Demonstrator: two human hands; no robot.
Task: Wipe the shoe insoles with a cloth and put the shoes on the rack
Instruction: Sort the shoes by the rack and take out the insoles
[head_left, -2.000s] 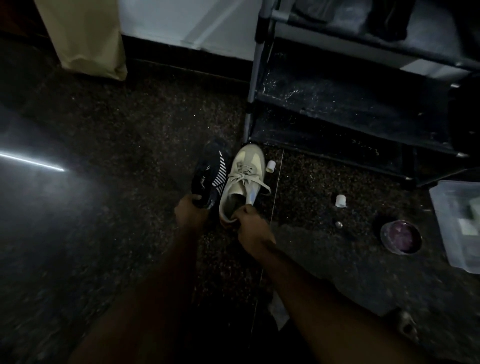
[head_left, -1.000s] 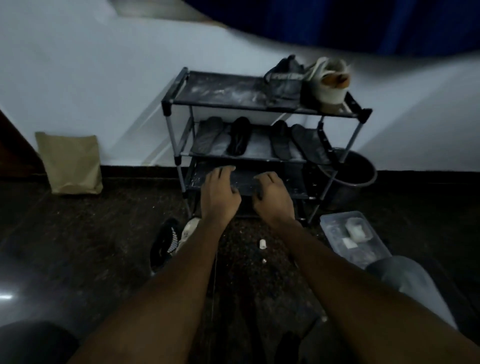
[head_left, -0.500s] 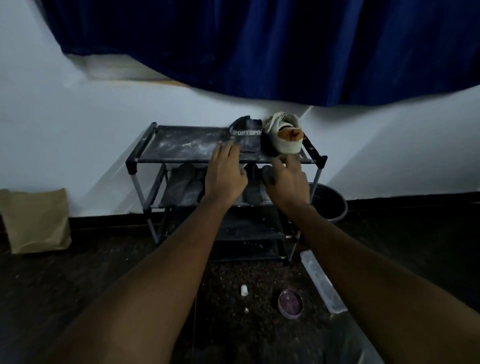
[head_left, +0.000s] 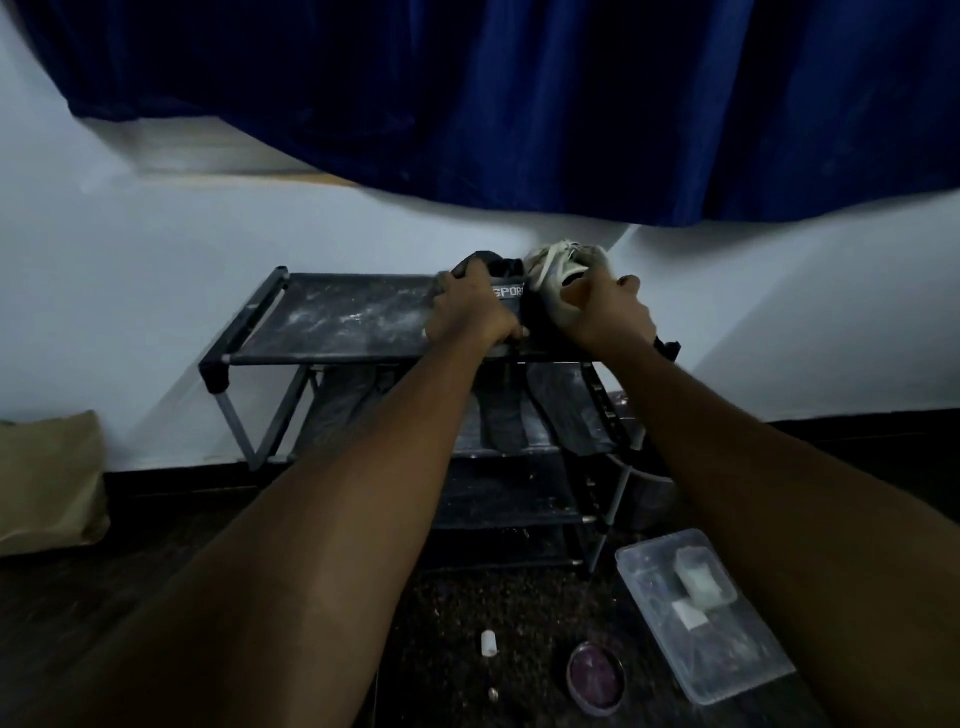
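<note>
Left hand (head_left: 470, 317) grips the black shoe (head_left: 506, 292), right hand (head_left: 608, 314) grips the white shoe (head_left: 558, 266). Both shoes sit side by side at the right end of the rack's (head_left: 332, 322) top shelf. Dark insoles (head_left: 501, 421) lie on the shelf below. Clear plastic box (head_left: 727, 649) on the floor, right.

Grips close at the top shelf (head_left: 337, 322).
Left grip (head_left: 470, 317) now curls round the black shoe (head_left: 506, 283), right grip (head_left: 608, 312) round the white shoe (head_left: 558, 265); both were open.
</note>
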